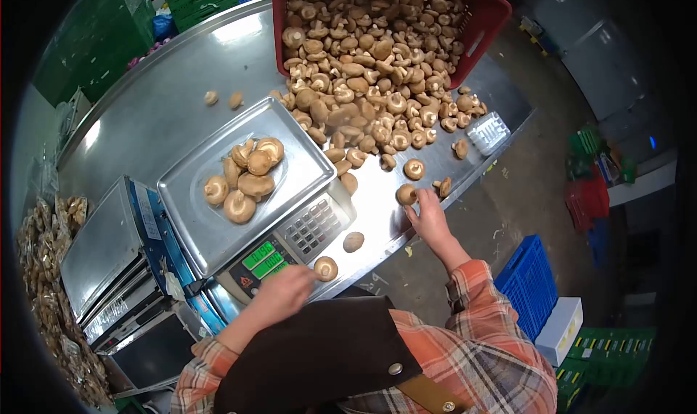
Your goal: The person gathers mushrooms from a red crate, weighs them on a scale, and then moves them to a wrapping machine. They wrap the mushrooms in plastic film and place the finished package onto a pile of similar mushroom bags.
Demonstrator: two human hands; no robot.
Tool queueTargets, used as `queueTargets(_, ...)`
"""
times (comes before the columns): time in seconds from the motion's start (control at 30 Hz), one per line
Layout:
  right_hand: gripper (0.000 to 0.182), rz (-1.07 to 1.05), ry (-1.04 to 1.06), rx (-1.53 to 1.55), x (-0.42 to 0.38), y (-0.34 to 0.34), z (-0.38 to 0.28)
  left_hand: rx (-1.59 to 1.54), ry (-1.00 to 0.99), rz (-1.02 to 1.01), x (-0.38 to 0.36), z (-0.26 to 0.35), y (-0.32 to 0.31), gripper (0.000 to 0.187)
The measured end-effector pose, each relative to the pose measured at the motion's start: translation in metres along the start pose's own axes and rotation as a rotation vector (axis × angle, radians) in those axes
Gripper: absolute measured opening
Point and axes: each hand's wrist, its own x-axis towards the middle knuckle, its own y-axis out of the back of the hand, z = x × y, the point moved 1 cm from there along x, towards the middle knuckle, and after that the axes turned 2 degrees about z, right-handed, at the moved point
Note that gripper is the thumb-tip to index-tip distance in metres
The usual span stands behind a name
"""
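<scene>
Steel counter (167,102) carries a scale (254,189) with a heap of mushrooms (243,176) (brown caps) on its pan. One mushroom (406,194) is touched by the fingertips of the right hand (428,218), near the counter edge. Another mushroom (325,269) is pinched by the left hand (287,290) beside the scale's display (263,260). More mushrooms spill from a red crate (479,22).

Left hand (287,289) curled, drawn close; right hand (428,218) stretched forward, fingers extended
</scene>
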Motion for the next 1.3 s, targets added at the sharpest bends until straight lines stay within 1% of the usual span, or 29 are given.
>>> queueTargets(0.03, 0.031, 0.064, 0.066, -0.036, 0.007, 0.002, 0.003, 0.017, -0.006, -0.063, 0.003, 0.0, -0.018, 0.027)
queueTargets(0.13, 0.042, -0.114, 0.193, -0.053, 0.013, -0.031, 0.046, 0.205, -0.106, -0.178, 0.011, -0.018, -0.057, 0.03)
queueTargets(0.2, 0.044, -0.212, 0.04, -0.023, 0.023, -0.034, 0.052, 0.32, -0.207, -0.057, 0.015, -0.027, -0.074, 0.028)
queueTargets(0.23, 0.045, -0.267, -0.041, -0.014, 0.034, -0.034, 0.041, 0.35, -0.139, -0.09, 0.015, -0.023, -0.075, 0.023)
queueTargets(0.27, 0.046, -0.224, -0.027, 0.157, 0.046, -0.039, 0.027, 0.354, -0.121, -0.055, 0.015, -0.025, -0.083, 0.024)
queueTargets(0.33, 0.048, -0.149, -0.026, 0.493, 0.061, -0.029, -0.029, 0.386, -0.151, 0.06, 0.015, -0.034, -0.103, 0.022)
queueTargets(0.4, 0.054, -0.153, 0.225, 0.587, 0.082, -0.016, -0.112, 0.37, -0.187, 0.097, 0.014, -0.039, -0.104, 0.025)
queueTargets(0.43, 0.055, -0.133, 0.329, 0.597, 0.091, -0.028, -0.138, 0.361, -0.211, 0.116, 0.013, -0.04, -0.103, 0.026)
queueTargets(0.47, 0.057, -0.12, 0.446, 0.6, 0.1, -0.03, -0.169, 0.292, -0.146, 0.141, 0.013, -0.036, -0.098, 0.028)
queueTargets(0.5, 0.059, -0.108, 0.523, 0.67, 0.109, -0.03, -0.202, 0.224, -0.085, 0.165, 0.01, -0.026, -0.09, 0.03)
queueTargets(0.53, 0.059, -0.165, 0.58, 0.753, 0.115, -0.024, -0.233, 0.153, -0.024, 0.187, 0.007, -0.019, -0.083, 0.032)
queueTargets(0.57, 0.057, -0.142, 0.66, 0.703, 0.12, -0.038, -0.247, 0.082, -0.028, 0.226, 0.005, -0.016, -0.076, 0.036)
queueTargets(0.67, 0.056, -0.133, 0.873, 0.222, 0.132, -0.089, -0.266, -0.538, 0.426, 0.128, -0.011, 0.007, -0.044, 0.033)
queueTargets(0.7, 0.051, -0.206, 0.862, 0.242, 0.128, -0.086, -0.268, -0.739, 0.607, 0.055, -0.018, 0.012, -0.035, 0.033)
queueTargets(0.8, 0.045, -0.087, 0.827, 0.352, 0.117, -0.044, -0.267, -1.111, 0.571, 0.272, -0.048, 0.009, -0.028, 0.031)
queueTargets(0.83, 0.04, -0.089, 0.779, 0.358, 0.107, -0.03, -0.257, -1.172, 0.623, 0.293, -0.056, 0.011, -0.02, 0.033)
queueTargets(0.9, 0.038, -0.513, 0.456, 0.415, 0.075, -0.017, -0.236, -1.259, 0.641, 0.349, -0.065, 0.011, -0.011, 0.032)
queueTargets(0.93, 0.043, -0.925, 0.25, 0.495, 0.058, -0.015, -0.228, -1.304, 0.654, 0.37, -0.069, 0.01, -0.01, 0.031)
queueTargets(0.97, 0.049, -1.043, 0.309, 0.621, 0.033, -0.025, -0.215, -1.355, 0.603, 0.348, -0.071, 0.004, -0.015, 0.032)
queueTargets(1.0, 0.053, -1.188, 0.276, 0.711, 0.007, -0.029, -0.208, -1.357, 0.571, 0.347, -0.069, 0.011, -0.01, 0.03)
queueTargets(1.07, 0.05, -1.201, 0.195, 0.644, -0.026, -0.017, -0.216, -1.301, 0.601, 0.267, -0.075, -0.007, -0.03, 0.026)
queueTargets(1.17, 0.041, -1.132, -0.014, 0.636, -0.053, -0.014, -0.207, -1.325, 0.66, 0.232, -0.078, -0.001, -0.038, 0.024)
queueTargets(1.27, 0.034, -0.976, -0.229, 0.56, -0.054, 0.007, -0.192, -1.221, 0.732, -0.027, -0.076, 0.004, -0.029, 0.024)
queueTargets(1.3, 0.031, -0.861, -0.256, 0.503, -0.051, 0.013, -0.177, -1.213, 0.673, -0.105, -0.079, -0.002, -0.035, 0.025)
